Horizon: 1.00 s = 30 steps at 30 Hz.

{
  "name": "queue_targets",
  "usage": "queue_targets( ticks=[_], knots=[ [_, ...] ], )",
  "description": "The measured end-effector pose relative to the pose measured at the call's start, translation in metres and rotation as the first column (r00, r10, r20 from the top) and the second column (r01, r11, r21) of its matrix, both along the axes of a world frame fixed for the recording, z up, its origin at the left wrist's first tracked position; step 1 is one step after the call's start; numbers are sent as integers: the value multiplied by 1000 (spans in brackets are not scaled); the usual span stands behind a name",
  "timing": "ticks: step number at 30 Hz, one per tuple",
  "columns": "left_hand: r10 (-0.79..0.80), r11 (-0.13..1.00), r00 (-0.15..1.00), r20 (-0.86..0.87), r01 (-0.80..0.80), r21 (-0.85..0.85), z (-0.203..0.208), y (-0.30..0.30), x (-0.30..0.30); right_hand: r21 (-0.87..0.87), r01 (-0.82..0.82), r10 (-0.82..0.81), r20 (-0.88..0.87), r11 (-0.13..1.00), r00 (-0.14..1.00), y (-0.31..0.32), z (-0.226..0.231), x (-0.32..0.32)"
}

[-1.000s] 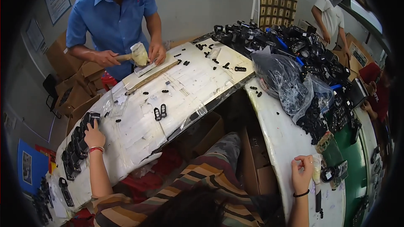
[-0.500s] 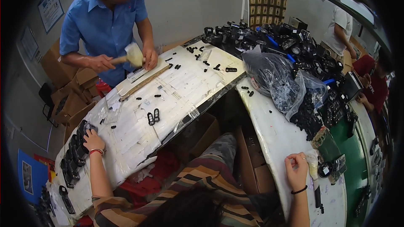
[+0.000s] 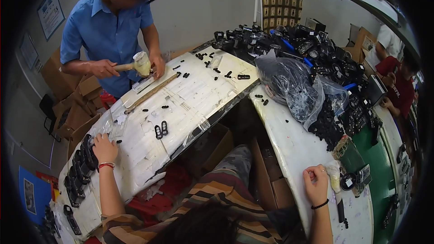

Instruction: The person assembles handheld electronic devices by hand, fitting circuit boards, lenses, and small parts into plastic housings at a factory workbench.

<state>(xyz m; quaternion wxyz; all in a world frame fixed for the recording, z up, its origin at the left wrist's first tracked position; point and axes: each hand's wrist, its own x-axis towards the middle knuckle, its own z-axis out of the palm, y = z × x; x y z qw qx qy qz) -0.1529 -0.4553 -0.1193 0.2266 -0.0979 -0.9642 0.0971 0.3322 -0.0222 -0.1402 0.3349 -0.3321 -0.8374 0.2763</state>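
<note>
Nearby, a worker's right hand curls its fingers, grip unclear, beside a black-handled tool; the left hand, fingers extended, hold hidden from me, rests by black plastic parts lining the white table. Beyond, a blue-shirted co-worker grips a pale-headed mallet.

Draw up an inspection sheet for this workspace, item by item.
Surface: left table white, worn, its edge taped; right table white with marks.
Work pieces: row of black parts beside the left hand; dark-gripped mallet beside the right hand.
Clutter: heap of black parts and plastic bag at the far right; small black pieces scattered on both tables.
Hands: left hand at the row, contact unclear; right hand over the right table, fingers curled, contents unclear.
Cables: nothing seen.
Surroundings: co-worker in blue holding another mallet; cardboard boxes; people at right.
</note>
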Motion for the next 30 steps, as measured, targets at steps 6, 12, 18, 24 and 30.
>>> queue_targets(
  ticks=[6,12,18,24,30],
  knots=[
    [-604,725,797,-21,560,401,31,93,69,-2,1,-1,10,1000,1000,-3,1,-3],
    [-810,524,584,56,676,519,42,150,124,0,1,-1,4,1000,1000,-2,1,-1],
    [-858,485,481,182,640,597,45,165,144,24,-10,9,21,1000,1000,-1,1,-1],
    [-885,439,439,156,671,598,34,166,144,44,-16,15,33,999,999,0,-1,0],
    [-889,444,417,191,678,585,33,167,146,14,-7,6,35,1000,999,-3,1,-2]
  ],
)
